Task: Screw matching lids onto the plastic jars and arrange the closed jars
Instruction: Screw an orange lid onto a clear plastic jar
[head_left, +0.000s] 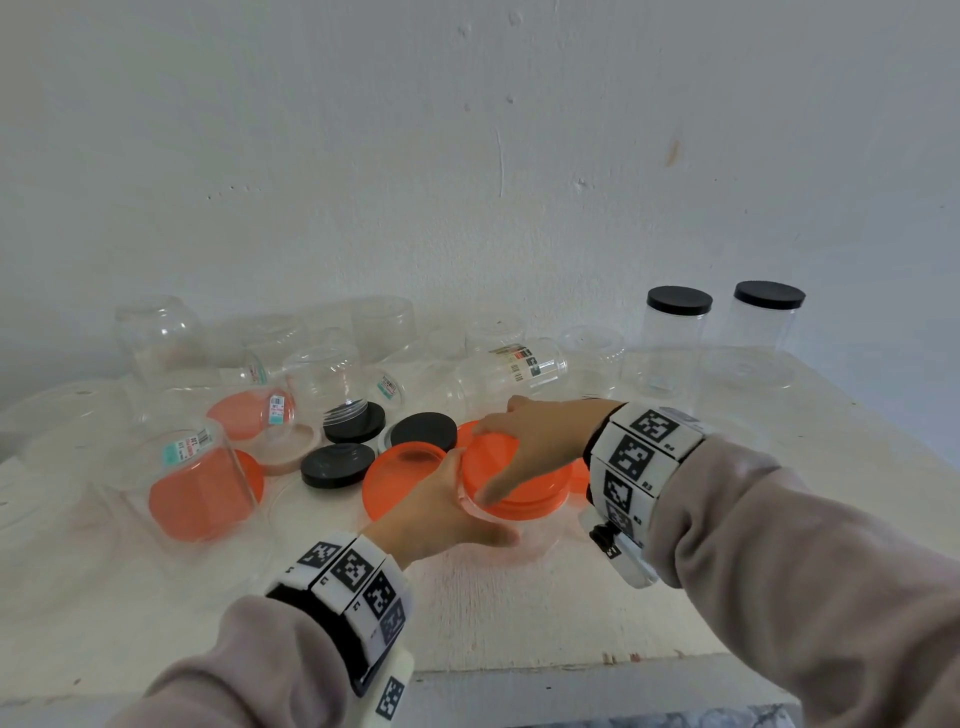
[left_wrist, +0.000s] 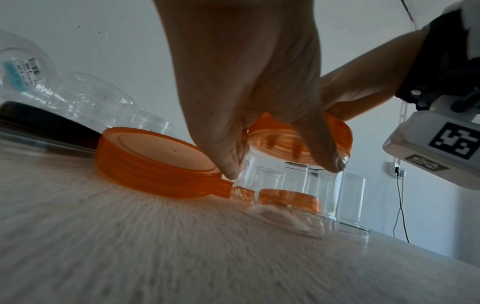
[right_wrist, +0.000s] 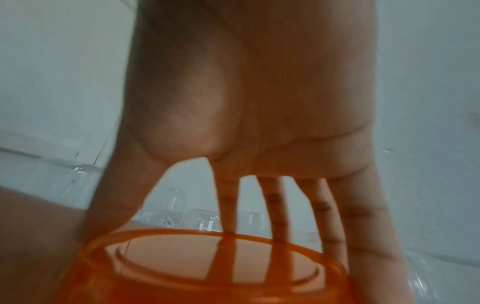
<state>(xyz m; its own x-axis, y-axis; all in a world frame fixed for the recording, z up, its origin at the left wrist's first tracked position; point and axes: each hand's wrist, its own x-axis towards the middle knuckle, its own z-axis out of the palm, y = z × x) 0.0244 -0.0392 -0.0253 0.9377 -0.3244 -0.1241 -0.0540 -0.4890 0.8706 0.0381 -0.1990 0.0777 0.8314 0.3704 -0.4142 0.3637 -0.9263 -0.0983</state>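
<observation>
A clear plastic jar (head_left: 506, 530) stands upright near the table's middle with an orange lid (head_left: 514, 486) on its mouth. My left hand (head_left: 467, 506) grips the jar just below the lid, thumb in front and fingers behind; the left wrist view shows the left hand (left_wrist: 281, 162) pinching the jar (left_wrist: 293, 185) under the orange lid (left_wrist: 337, 133). From above, my right hand (head_left: 519, 447) spans the lid, thumb on one side of the rim and fingers spread over the top to the other. In the right wrist view the right hand (right_wrist: 228, 216) lies across the orange lid (right_wrist: 207, 267).
A loose orange lid (head_left: 405, 478) lies upside down beside my left hand. Three black lids (head_left: 337, 465) lie behind it. Several open clear jars (head_left: 161, 338), some over orange lids (head_left: 202, 493), crowd the left and back. Two black-lidded closed jars (head_left: 678, 338) stand back right. The table's front edge (head_left: 571, 670) is near.
</observation>
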